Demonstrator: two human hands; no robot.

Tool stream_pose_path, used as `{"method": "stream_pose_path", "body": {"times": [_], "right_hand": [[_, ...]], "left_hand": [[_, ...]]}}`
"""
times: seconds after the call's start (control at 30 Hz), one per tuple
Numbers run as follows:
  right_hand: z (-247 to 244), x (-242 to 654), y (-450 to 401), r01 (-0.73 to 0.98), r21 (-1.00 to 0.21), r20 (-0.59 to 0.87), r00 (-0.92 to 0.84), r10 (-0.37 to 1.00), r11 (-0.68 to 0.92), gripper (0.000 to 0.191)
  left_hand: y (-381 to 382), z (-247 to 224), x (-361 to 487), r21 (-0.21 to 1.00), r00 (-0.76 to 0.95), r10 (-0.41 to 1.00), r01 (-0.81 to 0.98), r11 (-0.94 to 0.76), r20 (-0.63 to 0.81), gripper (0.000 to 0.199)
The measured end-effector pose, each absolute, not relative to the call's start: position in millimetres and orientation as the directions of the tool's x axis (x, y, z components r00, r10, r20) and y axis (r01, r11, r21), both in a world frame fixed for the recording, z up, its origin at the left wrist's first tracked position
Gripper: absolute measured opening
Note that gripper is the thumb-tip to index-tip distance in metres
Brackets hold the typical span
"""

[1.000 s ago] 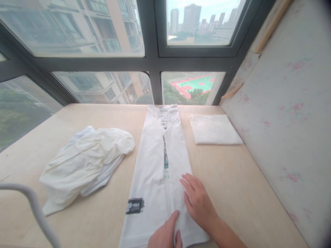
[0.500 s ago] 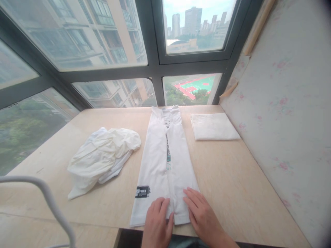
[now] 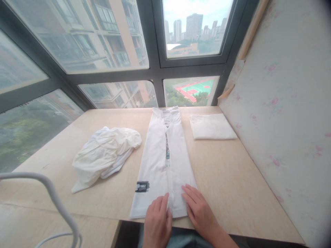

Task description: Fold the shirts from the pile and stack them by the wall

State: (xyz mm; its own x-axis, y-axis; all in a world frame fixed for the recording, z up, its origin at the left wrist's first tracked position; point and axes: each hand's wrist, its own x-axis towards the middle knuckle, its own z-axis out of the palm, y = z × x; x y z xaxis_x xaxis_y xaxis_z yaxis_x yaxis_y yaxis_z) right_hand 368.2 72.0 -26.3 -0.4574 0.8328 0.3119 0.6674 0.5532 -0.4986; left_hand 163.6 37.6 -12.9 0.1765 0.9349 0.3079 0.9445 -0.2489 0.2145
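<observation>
A white T-shirt (image 3: 178, 165) lies lengthwise on the table, its two sides folded in toward the middle. A dark print shows in the narrow gap between them, and a black printed patch is near its lower left. My left hand (image 3: 157, 215) rests on the near end, left of the centre gap, fingers stretched out and close together. On the right half of the near end, my right hand (image 3: 198, 206) lies with its fingers extended and slightly spread. Neither hand grips the cloth; the undersides of both palms are hidden.
A crumpled pile of white clothes (image 3: 106, 155) is on the left of the wooden tabletop (image 3: 219, 165). At the back right lies a neatly folded white cloth (image 3: 213, 126). A grey curved tube (image 3: 55, 199) crosses the lower left. Windows and a papered wall (image 3: 292, 113) border the table.
The camera view has shifted slightly, so the shirt's near end sits a little higher in the picture. Both hands stay on the shirt in nearly the same spots.
</observation>
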Motion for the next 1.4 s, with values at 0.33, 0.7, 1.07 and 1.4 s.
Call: {"method": "stream_pose_path", "body": {"times": [0.33, 0.7, 1.07, 1.4], "right_hand": [[-25, 368, 72, 0.657, -0.505, 0.313, -0.465, 0.828, 0.56, 0.046], [-25, 367, 72, 0.66, -0.522, 0.324, -0.433, 0.841, 0.541, 0.045], [5, 322, 78, 0.539, -0.606, 0.326, -0.503, 0.801, 0.585, 0.042], [10, 293, 84, 0.479, -0.545, 0.425, -0.551, 0.719, 0.689, 0.018]], "left_hand": [[36, -17, 159, 0.226, 0.117, 0.856, 0.938, -0.262, 0.503, 0.04], [33, -19, 154, 0.274, 0.146, 0.917, 0.926, -0.258, 0.371, 0.05], [28, -19, 146, 0.371, 0.059, 0.847, 0.881, -0.293, 0.529, 0.028], [36, -29, 107, 0.19, 0.058, 0.865, 0.966, -0.174, 0.498, 0.028]]}}
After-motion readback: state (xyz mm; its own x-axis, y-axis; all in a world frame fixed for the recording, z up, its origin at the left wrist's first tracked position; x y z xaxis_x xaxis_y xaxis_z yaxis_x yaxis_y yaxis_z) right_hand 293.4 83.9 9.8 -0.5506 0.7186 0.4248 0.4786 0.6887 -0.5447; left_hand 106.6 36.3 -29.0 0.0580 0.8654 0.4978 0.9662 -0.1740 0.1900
